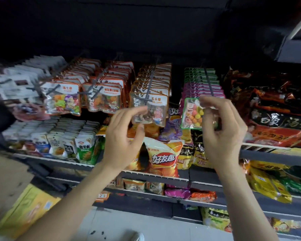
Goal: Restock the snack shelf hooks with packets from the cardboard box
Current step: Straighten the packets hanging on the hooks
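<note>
Candy packets hang in rows on black hooks along the top of the snack shelf. My right hand (221,129) grips the right side of a green-edged packet of round candies (192,113), which is at the front of the green and purple row, just under the tip of its hook (209,82). My left hand (123,136) is raised with fingers loosely curved. Its fingertips touch the lower left corner of the front orange-edged packet (151,110), which hangs on the neighbouring hook (150,82). The cardboard box (7,178) sits at the lower left.
Two more orange-edged candy rows (102,98) and white packets (16,80) hang to the left. Below the hooks are shelves with crisp bags (163,159) and small snack packs (87,148). Dark noodle bags (276,115) lie at the right. Yellow packets (30,209) lie in the box.
</note>
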`<state>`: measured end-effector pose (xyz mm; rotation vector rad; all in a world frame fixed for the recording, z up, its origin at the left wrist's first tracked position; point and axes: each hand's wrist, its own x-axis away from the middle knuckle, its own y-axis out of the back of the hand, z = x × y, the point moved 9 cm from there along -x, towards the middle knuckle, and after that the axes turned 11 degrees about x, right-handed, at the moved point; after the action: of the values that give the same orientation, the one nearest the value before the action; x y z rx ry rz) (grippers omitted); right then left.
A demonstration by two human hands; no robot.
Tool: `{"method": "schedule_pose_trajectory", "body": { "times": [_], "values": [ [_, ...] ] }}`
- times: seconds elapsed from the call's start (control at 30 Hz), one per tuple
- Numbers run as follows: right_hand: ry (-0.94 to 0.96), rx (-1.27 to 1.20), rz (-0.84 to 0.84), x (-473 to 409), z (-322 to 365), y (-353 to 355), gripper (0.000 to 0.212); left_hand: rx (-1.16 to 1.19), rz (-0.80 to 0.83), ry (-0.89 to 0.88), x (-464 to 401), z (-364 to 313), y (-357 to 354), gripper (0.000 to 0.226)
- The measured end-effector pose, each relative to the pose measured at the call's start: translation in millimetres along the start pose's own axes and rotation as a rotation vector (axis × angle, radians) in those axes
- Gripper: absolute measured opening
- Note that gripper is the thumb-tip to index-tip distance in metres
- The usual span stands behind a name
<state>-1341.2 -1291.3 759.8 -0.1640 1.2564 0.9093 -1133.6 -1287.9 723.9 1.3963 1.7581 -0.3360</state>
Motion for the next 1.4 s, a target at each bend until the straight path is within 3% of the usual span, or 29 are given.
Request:
{"method": "schedule_pose_trajectory", "body": {
  "times": [0.1, 0.2, 0.3, 0.4, 0.57, 0.83, 1.07, 1.4],
  "values": [
    [-0.171, -0.094, 0.219, 4, -3, -57, 0.037, 0.059, -0.071, 0.113, -12, 41, 30, 0.043],
    [-0.343, -0.095, 0.463, 22, -17, -116, 0.062, 0.118, 0.031, 0.363, -20, 101, 19, 0.067],
    [-0.451, -0.073, 0.591, 36, -27, -156, 0.077, 0.18, 0.16, 0.564, -22, 147, -8, 0.089],
    [-0.586, -0.117, 0.579, 40, -37, -180, 0.087, 0.261, 0.244, 0.636, -28, 167, -33, 0.097],
    [-0.794, -0.225, 0.454, 47, -48, -197, 0.091, 0.486, 0.325, 0.608, -29, 174, -53, 0.097],
    [-0.768, -0.237, 0.398, 54, -46, -197, 0.099, 0.621, 0.432, 0.586, -11, 177, -58, 0.101],
    [-0.632, -0.057, 0.462, 49, -44, -188, 0.111, 0.542, 0.353, 0.48, -29, 172, -50, 0.11],
    [-0.483, 0.054, 0.476, 44, -46, -184, 0.112, 0.418, 0.296, 0.419, -19, 168, -51, 0.113]
  ]
}}
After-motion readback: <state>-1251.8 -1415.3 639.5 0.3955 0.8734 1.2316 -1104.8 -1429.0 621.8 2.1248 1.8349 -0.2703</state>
